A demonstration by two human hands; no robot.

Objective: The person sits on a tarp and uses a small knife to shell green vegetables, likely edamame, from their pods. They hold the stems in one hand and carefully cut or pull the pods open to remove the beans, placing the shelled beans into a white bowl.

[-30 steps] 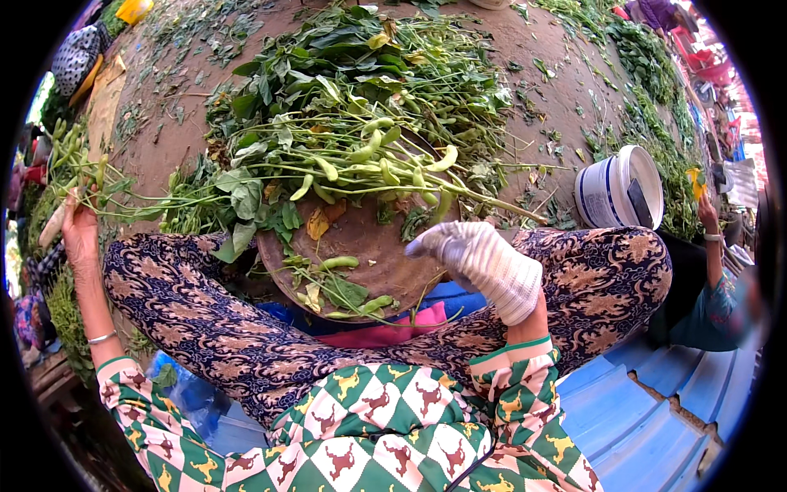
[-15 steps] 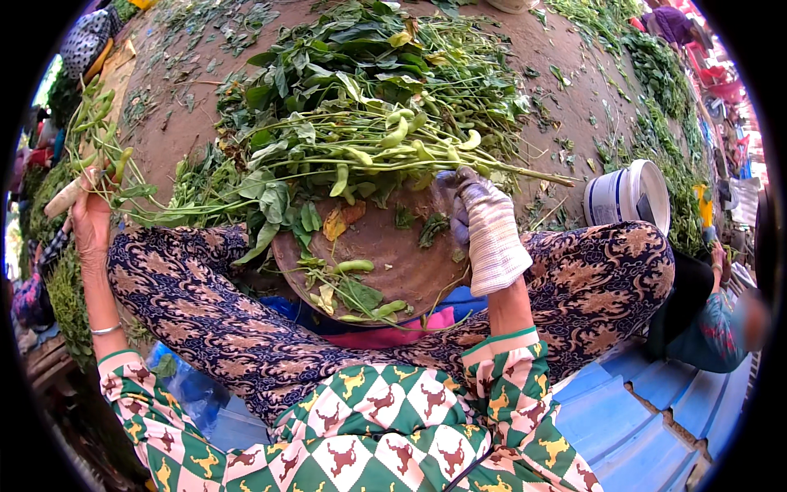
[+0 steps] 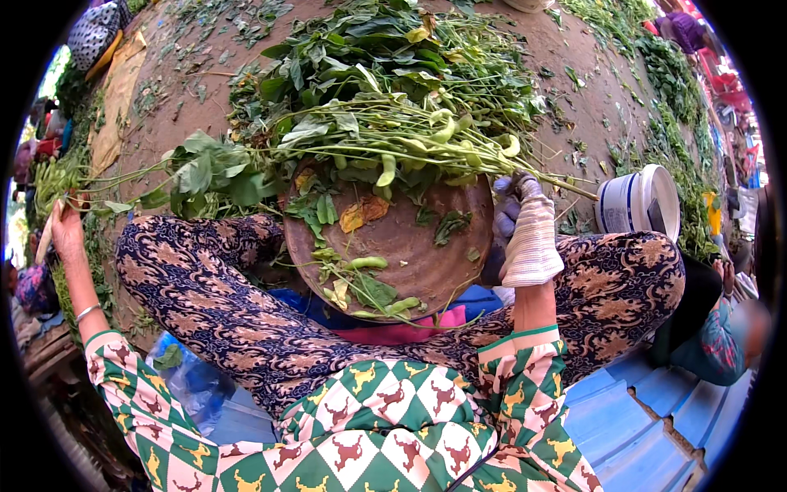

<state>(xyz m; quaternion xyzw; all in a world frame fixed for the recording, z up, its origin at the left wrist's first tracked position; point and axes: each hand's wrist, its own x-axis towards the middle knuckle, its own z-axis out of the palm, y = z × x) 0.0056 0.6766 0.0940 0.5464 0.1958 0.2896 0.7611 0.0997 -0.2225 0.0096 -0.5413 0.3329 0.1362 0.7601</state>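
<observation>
My left hand (image 3: 67,234) is closed at the far left around a bean plant stalk (image 3: 123,182), with a pale, tapered piece, unclear in kind, beside the fingers. Leaves of that stalk trail toward the middle. My right hand (image 3: 526,230), in a pale knitted glove, is curled at the thick end of a bundle of bean stalks (image 3: 352,154); its fingertips are partly hidden. Plump green pods (image 3: 387,170) hang from the bundle, across the far rim of a shallow brown basin (image 3: 434,279). Inside the basin lie a few pods (image 3: 365,263), leaf scraps and a yellow leaf (image 3: 363,213).
A heap of leafy plants (image 3: 369,61) lies beyond the basin. On the right, a white bucket (image 3: 620,203) rests tipped on its side. Loose leaves litter the brown ground (image 3: 184,82). Another person (image 3: 713,340) sits at the right edge, and blue sheeting (image 3: 639,418) lies behind.
My left hand has moved outward and down, drawing the leafy stalk out straighter to the left. My right hand and the bundle with its pods have shifted right.
</observation>
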